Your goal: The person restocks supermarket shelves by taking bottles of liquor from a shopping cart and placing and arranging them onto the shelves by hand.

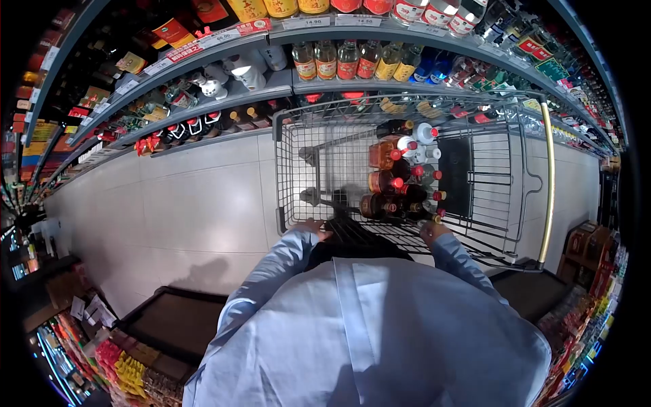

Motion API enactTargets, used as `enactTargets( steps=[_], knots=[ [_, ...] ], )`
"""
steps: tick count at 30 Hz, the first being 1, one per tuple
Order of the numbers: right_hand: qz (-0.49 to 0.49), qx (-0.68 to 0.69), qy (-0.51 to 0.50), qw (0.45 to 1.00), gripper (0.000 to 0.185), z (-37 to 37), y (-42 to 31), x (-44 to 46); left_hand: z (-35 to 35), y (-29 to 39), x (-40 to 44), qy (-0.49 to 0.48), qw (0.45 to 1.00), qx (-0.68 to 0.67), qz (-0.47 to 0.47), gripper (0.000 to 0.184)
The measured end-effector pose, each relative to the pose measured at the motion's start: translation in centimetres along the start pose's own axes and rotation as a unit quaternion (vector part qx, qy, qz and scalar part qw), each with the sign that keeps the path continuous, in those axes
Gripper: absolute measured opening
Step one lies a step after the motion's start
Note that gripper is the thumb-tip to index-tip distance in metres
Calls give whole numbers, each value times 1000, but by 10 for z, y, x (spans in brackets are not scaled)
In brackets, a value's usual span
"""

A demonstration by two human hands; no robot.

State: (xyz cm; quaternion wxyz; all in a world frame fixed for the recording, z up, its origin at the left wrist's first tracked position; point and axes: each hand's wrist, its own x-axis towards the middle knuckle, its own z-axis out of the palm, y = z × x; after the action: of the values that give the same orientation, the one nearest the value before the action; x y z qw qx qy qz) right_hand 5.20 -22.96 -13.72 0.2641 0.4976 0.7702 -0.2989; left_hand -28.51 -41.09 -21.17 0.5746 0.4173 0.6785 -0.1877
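Dark, amber, clear and white bottles with mostly red caps (pixel 381 182) already sit clustered around the middle of the grey wire shopping cart (pixel 277 166), while more labelled glass bottles (pixel 347 62) stand on the grey shelf (pixel 400 87) beyond it. My left hand (pixel 313 229) and right hand (pixel 432 232) are at the cart's near side, the right beside the cluster; with my fingers partly hidden, I cannot tell whether either grips anything, and the overlapping bottles defy counting.

Both arms (pixel 266 266) reach forward, left hand (pixel 313 229) and right hand (pixel 432 232) well apart, the latter seemingly curled.
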Motion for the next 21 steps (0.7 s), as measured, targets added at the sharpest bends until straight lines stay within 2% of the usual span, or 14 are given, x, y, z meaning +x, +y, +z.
enactTargets(
  steps=[2, 4, 6, 8, 9, 12, 14, 16, 17, 18, 20, 21],
  knots=[
    [-32, 69, 82, 994, 26, -6, -23, 24, -7, 4, 23, 58, 996, 65, 34, 68],
    [-45, 183, 106, 976, 29, -12, -48, 48, -40, 24, 10, 120, 984, 38, 123, 58],
    [-19, 167, 108, 980, 37, 4, -66, 78, -52, 37, 21, 167, 964, -66, 197, 49],
    [10, 100, 65, 993, 46, 35, -80, 100, -61, 45, 29, 173, 941, -120, 265, 43],
    [0, 37, 110, 993, 51, 57, -80, 109, -62, 50, 30, 160, 946, -133, 250, 41],
    [86, 27, 107, 990, 46, 83, -80, 128, -40, 39, 58, 189, 927, -104, 306, 37],
    [106, 109, 121, 981, 40, 92, -66, 134, -35, 25, 61, 171, 926, -96, 324, 35],
    [151, 326, 176, 916, 33, 155, -15, 164, -38, 8, 58, 160, 927, -96, 324, 34],
    [156, 529, 165, 818, 28, 154, -21, 155, -41, 0, 56, 159, 930, -99, 317, 33],
    [188, 615, 173, 746, 26, 151, -33, 147, -43, -7, 54, 156, 932, -104, 311, 32],
    [224, 639, 228, 700, 25, 149, -51, 142, -46, -20, 55, 167, 923, -125, 323, 28],
    [222, 631, 259, 697, 25, 153, -55, 143, -50, -24, 50, 167, 923, -129, 322, 27]
  ],
)
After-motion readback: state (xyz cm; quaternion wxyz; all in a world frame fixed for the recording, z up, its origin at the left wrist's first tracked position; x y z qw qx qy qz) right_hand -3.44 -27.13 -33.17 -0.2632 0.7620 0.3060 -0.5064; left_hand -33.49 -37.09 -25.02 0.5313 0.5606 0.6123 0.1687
